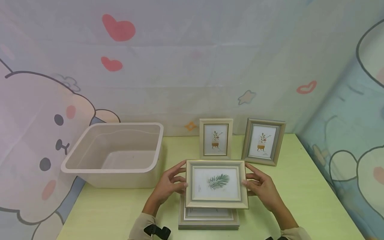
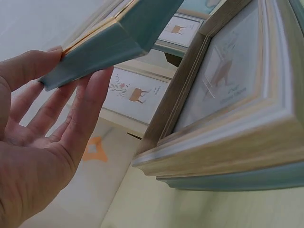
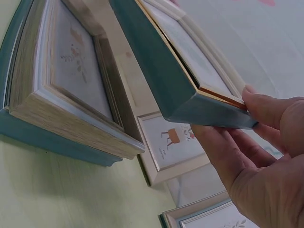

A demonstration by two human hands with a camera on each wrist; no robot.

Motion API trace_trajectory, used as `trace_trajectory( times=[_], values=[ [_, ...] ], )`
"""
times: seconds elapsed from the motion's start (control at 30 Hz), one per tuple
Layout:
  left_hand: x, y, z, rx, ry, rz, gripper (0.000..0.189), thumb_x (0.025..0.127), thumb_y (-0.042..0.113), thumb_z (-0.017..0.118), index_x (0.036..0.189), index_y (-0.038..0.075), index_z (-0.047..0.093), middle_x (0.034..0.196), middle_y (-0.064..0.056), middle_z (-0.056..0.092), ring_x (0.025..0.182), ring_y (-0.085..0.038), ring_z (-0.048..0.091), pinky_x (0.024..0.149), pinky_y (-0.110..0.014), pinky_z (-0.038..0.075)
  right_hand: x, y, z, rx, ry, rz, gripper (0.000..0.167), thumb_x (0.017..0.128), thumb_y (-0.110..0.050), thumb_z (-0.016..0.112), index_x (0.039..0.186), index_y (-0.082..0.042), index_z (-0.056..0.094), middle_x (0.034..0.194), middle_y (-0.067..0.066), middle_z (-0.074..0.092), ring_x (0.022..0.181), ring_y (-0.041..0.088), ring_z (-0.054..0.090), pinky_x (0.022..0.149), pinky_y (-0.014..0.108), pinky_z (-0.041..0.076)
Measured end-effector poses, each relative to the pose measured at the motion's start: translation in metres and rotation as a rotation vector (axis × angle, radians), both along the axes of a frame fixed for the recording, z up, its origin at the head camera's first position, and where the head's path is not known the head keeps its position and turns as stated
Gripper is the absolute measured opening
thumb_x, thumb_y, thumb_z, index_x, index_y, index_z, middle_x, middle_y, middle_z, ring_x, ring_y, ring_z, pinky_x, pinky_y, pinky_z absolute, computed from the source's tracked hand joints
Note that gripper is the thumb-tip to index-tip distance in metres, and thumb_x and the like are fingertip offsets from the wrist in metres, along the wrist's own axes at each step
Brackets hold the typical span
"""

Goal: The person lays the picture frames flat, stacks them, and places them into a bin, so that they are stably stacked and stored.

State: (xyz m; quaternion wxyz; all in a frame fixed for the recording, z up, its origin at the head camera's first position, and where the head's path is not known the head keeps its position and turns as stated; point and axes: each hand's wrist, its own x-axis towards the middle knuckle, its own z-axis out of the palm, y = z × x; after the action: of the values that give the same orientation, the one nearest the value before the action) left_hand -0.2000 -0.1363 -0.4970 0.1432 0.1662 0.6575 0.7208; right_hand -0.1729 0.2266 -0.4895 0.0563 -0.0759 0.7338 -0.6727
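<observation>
We find the left hand (image 1: 170,184) and the right hand (image 1: 262,185) each pinching one side of a picture frame (image 1: 217,184) with a green leaf print, held raised above a stack of frames (image 1: 209,220) on the table (image 1: 306,190). We record a cream frame (image 1: 216,140) and a grey-brown frame (image 1: 264,141) standing behind it, and a tub (image 1: 120,178) on the left.

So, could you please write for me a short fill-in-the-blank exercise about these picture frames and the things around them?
1. The left hand and right hand hold a landscape picture frame whose printed leaf is coloured ____.
2. Behind it, ____ potted-plant frames stand on the table.
3. For the person, the beige plastic tub is to the ____ of the frames.

Missing words: green; two; left.
</observation>
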Motion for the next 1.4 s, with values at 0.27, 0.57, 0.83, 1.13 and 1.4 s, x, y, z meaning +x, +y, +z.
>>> trace_trajectory(
  times=[0.27,0.57,0.83,1.13,1.4],
  values=[
    [0.0,-0.004,-0.006,-0.002,-0.061,0.014,0.085,0.083,0.002,0.076,0.156,0.012,0.034,0.147,-0.031,0.037,0.087,-0.012,0.064,0.066,-0.039,0.062,0.0,0.002,0.002,0.012,-0.039,0.068,0.074,0.094,-0.007,0.067,0.156,-0.003,0.028,0.125,0.025,0.061,0.091,0.01,0.073,0.069,0.04,0.063],
    [0.001,-0.005,-0.015,-0.023,-0.104,0.036,0.075,0.085,0.001,0.073,0.151,-0.001,0.037,0.146,-0.034,0.041,0.092,-0.012,0.068,0.064,-0.034,0.062,-0.002,0.002,-0.003,0.032,-0.112,0.096,0.075,0.093,-0.009,0.068,0.156,-0.004,0.029,0.118,0.018,0.059,0.09,0.013,0.071,0.07,0.044,0.063],
    [0.01,-0.006,-0.028,-0.009,-0.185,0.059,0.072,0.085,-0.002,0.071,0.15,-0.003,0.039,0.147,-0.033,0.04,0.088,-0.013,0.068,0.062,-0.032,0.061,0.001,-0.001,-0.014,0.049,-0.187,0.113,0.079,0.09,-0.009,0.07,0.156,-0.002,0.028,0.108,0.014,0.054,0.083,0.015,0.067,0.069,0.043,0.063],
    [0.019,-0.005,-0.029,-0.101,-0.205,0.126,0.07,0.084,-0.001,0.07,0.149,-0.003,0.041,0.145,-0.036,0.044,0.083,-0.014,0.067,0.059,-0.033,0.06,0.003,-0.01,-0.025,0.052,-0.234,0.106,0.079,0.089,-0.009,0.072,0.155,-0.001,0.029,0.101,0.011,0.051,0.084,0.019,0.064,0.07,0.046,0.063],
    [0.024,-0.002,-0.025,-0.187,-0.197,0.165,0.07,0.083,-0.003,0.069,0.148,-0.002,0.044,0.144,-0.034,0.047,0.075,-0.013,0.064,0.057,-0.036,0.061,0.006,-0.02,-0.029,0.096,-0.267,0.042,0.077,0.088,-0.007,0.072,0.154,0.0,0.033,0.097,0.009,0.054,0.079,0.016,0.064,0.066,0.042,0.063]
  ],
)
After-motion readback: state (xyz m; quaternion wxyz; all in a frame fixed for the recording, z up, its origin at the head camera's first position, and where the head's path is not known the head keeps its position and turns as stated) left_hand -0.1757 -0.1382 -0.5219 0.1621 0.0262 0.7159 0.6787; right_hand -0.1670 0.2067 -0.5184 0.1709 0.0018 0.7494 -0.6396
